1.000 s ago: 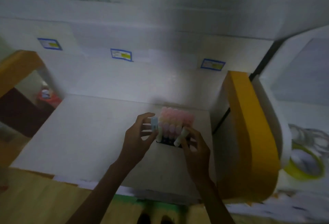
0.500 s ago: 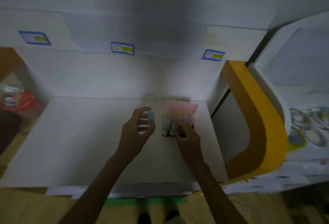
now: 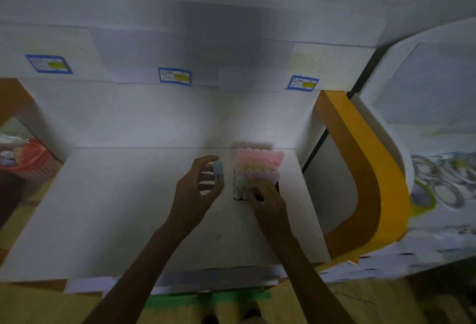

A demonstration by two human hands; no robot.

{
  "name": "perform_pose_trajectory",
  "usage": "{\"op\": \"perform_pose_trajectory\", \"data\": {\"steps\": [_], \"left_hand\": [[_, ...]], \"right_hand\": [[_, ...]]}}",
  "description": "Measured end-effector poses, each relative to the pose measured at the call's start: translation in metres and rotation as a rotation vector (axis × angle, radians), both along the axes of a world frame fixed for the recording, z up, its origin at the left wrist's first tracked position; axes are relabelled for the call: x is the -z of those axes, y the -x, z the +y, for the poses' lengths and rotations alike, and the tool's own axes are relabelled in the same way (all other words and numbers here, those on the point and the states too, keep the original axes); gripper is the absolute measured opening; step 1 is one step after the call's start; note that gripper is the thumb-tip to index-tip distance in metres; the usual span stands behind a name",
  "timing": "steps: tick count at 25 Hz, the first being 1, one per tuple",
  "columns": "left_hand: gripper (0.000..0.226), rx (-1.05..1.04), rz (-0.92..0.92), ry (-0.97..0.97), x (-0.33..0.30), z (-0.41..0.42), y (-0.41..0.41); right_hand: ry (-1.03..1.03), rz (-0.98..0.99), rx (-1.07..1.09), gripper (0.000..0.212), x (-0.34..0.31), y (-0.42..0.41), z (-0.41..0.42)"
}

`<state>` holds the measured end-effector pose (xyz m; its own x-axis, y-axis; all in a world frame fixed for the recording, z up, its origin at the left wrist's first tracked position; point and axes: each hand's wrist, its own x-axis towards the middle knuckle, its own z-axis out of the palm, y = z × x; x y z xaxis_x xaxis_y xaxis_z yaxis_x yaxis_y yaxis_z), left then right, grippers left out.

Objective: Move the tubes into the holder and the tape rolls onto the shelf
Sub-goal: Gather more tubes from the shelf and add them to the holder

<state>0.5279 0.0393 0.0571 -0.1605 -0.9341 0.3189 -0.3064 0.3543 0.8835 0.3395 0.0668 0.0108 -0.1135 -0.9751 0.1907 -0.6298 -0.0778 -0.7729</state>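
Tubes (image 3: 257,166) crowd the holder (image 3: 275,186) mid-frame; left hand (image 3: 193,192) pinches a pale blue tube (image 3: 219,171) just beside it, right hand (image 3: 268,200) fingers curl onto the front row

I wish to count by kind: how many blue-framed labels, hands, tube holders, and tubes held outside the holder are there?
Blue-framed labels: 3
Hands, left hand and right hand: 2
Holder: 1
Tube outside it, in the left hand's grip: 1
Total: 7
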Motion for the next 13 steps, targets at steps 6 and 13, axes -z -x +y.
{"op": "perform_pose_trajectory", "data": {"steps": [6,13], "left_hand": [[0.057,0.010,-0.019,0.019,-0.002,0.000,0.003],[0.055,0.026,-0.011,0.028,-0.009,0.006,0.012]], "right_hand": [[0.009,0.070,0.039,0.033,0.008,0.003,0.000],[-0.053,0.141,-0.100,0.055,-0.009,0.019,0.007]]}}
